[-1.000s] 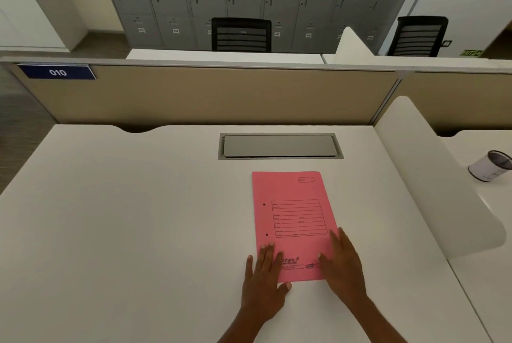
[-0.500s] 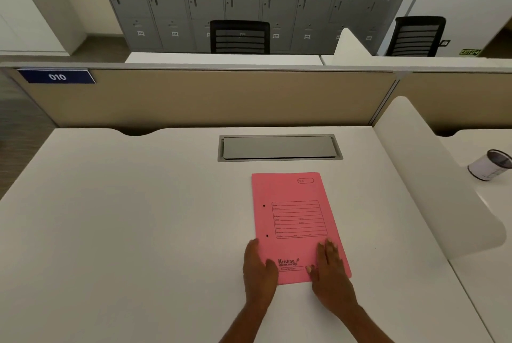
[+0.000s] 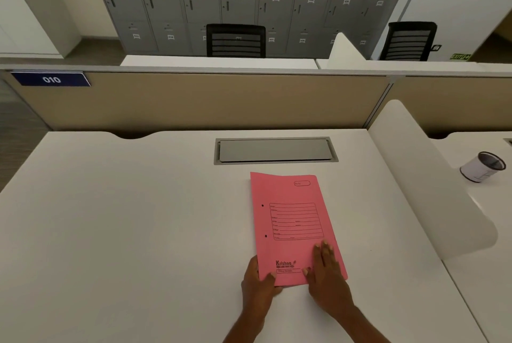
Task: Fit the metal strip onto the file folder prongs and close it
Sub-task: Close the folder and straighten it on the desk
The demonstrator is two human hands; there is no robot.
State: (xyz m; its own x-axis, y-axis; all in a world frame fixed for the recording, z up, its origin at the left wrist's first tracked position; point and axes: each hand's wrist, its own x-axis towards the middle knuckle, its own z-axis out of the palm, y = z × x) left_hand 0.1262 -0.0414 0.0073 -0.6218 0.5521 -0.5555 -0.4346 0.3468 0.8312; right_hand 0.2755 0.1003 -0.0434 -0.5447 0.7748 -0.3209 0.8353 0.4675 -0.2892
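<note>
Left hand (image 3: 259, 281) grips the near-left corner of the pink file folder (image 3: 293, 226), thumb on the cover, fingers under its edge. Right hand (image 3: 325, 270) lies flat and spread on the near-right part of the cover. Folder closed, flat on the white counter (image 3: 124, 231), with 2 punch holes by its left edge. Grey cable hatch (image 3: 275, 150) just beyond the folder. Cup (image 3: 483, 166) on the adjoining desk, well apart.

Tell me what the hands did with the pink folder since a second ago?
The left hand slid off the cover to the pink folder's near-left corner and gripped its edge. The right hand shifted slightly but still presses flat on the cover. The folder stayed closed on the desk; the cup didn't move.
</note>
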